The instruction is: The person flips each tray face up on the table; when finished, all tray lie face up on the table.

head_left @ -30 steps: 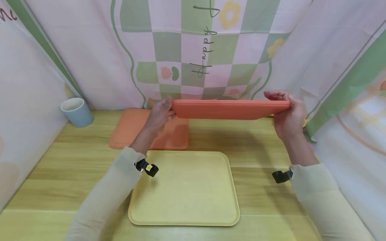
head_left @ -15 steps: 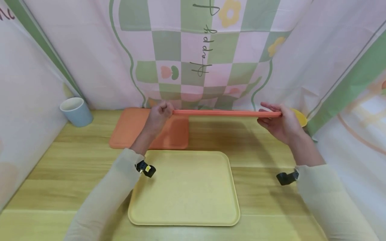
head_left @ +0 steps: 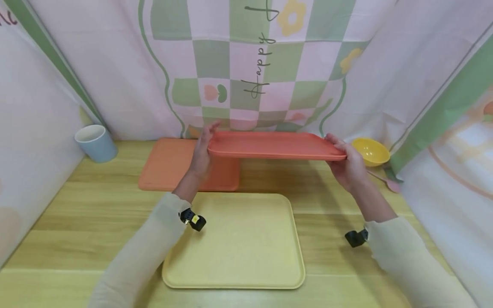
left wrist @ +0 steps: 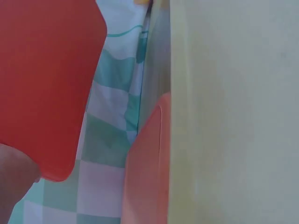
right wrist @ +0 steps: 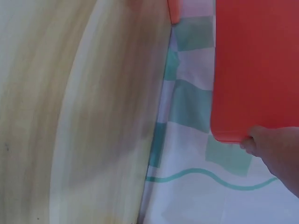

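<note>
A red rectangular tray [head_left: 271,144] is held up over the back of the table, its near edge tipped down so that its inner face shows in the head view. At its left end my left hand [head_left: 201,156] grips the rim, thumb raised along the side. The opposite end is gripped by my right hand [head_left: 349,166], and the right wrist view shows those fingers at a corner of the red tray [right wrist: 261,70]. Below and to the left, an orange tray [head_left: 165,164] lies on the table, partly hidden by my left hand and the red tray. Nearer stands a yellow tray [head_left: 235,244].
A light blue cup [head_left: 96,145] stands at the back left. Beyond my right hand are a yellow bowl [head_left: 371,152] and a pink utensil [head_left: 392,185], partly covered. A checkered curtain [head_left: 246,60] hangs close behind the wooden table [head_left: 331,252].
The red tray has tilted from edge-on, bringing its inner face into view, and has shifted slightly left. My right hand has moved left with it, uncovering the yellow bowl and pink utensil.
</note>
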Available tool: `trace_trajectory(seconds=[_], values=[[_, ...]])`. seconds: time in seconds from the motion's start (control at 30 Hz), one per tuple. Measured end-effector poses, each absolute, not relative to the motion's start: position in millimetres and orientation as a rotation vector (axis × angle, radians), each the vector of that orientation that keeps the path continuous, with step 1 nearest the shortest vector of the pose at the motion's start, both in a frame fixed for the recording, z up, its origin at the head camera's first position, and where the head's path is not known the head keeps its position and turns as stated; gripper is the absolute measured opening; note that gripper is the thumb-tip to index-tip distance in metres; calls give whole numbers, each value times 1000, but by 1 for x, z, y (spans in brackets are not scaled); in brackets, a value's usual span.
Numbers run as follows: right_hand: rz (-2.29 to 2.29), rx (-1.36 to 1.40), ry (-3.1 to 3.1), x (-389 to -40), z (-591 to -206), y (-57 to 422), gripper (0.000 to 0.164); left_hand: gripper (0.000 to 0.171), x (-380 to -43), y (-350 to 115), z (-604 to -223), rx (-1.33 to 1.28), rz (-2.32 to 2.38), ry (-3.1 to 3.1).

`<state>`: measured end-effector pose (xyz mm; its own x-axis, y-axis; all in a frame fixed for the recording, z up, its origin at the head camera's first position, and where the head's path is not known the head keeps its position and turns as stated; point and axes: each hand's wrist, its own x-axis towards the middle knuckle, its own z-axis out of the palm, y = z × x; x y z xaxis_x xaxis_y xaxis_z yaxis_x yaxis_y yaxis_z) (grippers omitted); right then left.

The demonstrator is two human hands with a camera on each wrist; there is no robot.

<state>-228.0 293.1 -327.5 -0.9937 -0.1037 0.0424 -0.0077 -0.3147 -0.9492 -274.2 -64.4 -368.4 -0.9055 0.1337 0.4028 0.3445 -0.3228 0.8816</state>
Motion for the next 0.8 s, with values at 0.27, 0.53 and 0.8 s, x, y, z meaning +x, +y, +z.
trace_trajectory(seconds=[0.27,0.53,0.8], values=[[-2526,-302,1873,-227,-340,288,63,76,-270,-68,-361,-466,-2485,-1873],[-2604,-350,1885,-230,-345,291,62,70,-273,-69,-358,-269,-2570,-1907],[-2669,-150,1760,-231,-340,293,62,57,-276,-67,-367,-124,-2668,-1717]])
